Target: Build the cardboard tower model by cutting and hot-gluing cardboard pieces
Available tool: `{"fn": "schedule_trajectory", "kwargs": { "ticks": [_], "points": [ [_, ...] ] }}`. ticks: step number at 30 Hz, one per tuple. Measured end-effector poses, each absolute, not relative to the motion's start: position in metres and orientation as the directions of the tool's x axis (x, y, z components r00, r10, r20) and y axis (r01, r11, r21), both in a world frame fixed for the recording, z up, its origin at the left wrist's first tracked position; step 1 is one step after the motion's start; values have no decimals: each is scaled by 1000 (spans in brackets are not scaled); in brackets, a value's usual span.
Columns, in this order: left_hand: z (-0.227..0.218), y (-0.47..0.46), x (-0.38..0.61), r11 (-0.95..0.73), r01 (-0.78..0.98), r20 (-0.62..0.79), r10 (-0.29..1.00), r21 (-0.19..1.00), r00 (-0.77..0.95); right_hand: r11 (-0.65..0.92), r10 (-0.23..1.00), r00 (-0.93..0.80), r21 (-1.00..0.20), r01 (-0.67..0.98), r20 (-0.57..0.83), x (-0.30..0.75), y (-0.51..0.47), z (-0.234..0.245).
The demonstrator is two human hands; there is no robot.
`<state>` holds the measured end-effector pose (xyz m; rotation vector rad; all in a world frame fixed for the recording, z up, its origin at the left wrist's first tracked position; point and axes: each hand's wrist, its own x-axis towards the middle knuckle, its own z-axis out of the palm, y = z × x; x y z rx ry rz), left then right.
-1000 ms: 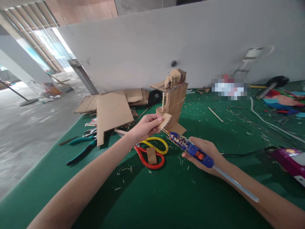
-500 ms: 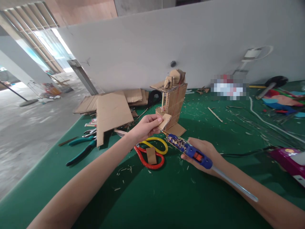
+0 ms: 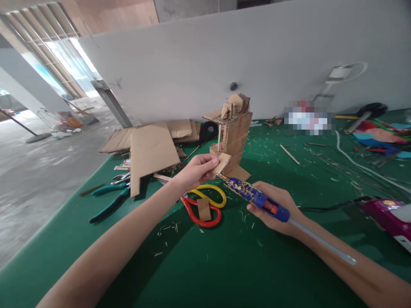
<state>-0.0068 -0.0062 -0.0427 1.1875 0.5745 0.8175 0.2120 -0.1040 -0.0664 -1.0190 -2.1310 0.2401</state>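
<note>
My left hand (image 3: 195,171) pinches a small square cardboard piece (image 3: 221,162) beside the foot of a cardboard tower model (image 3: 233,139) that stands on the green table (image 3: 224,265). My right hand (image 3: 272,208) is wrapped round a blue hot glue gun (image 3: 257,197). The gun's nozzle points up-left at the lower edge of the cardboard piece. A clear glue stick (image 3: 321,244) pokes out of the gun's back along my forearm.
Red-and-yellow scissors (image 3: 205,205) with a cardboard scrap (image 3: 204,208) on them lie under my hands. Teal pliers (image 3: 111,201) and flat cardboard sheets (image 3: 150,147) are at the left. A pink device (image 3: 390,216), cables and coloured scraps are at the right. A grey wall stands behind.
The glue gun has shifted slightly up, its nozzle closer to the cardboard piece. My left hand has stayed still.
</note>
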Motion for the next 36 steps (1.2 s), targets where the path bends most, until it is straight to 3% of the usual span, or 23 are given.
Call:
{"fn": "schedule_trajectory", "kwargs": {
  "ticks": [5, 9, 12, 16, 20, 27, 32, 36],
  "points": [
    [-41, -4, -8, 160, -294, 55, 793, 942, 607, 661, 714, -338, -430, 615, 614, 215, -103, -65],
    [-39, 1, -12, 136, -337, 83, 823, 932, 562, 597, 690, -186, -405, 692, 700, 228, -98, -68],
    [-36, 4, -15, 112, -362, 106, 841, 925, 531, 419, 670, 22, -402, 814, 742, 243, -90, -67],
    [-32, 4, -17, 67, -362, 146, 836, 930, 529, 24, 647, 296, -406, 914, 703, 264, -73, -58],
    [-27, 2, -19, 34, -370, 164, 855, 928, 491, -140, 815, 286, -308, 941, 504, 285, -53, -62],
    [-20, -4, -20, 31, -374, 184, 831, 927, 525, -179, 919, 247, -234, 956, 308, 304, -31, -94],
    [-17, -6, -19, 43, -358, 173, 818, 933, 549, -169, 926, 237, -237, 957, 295, 304, -28, -97],
    [-17, -8, -16, 31, -351, 178, 819, 936, 545, -162, 891, 219, -171, 972, 398, 297, -35, -90]
  ]
}}
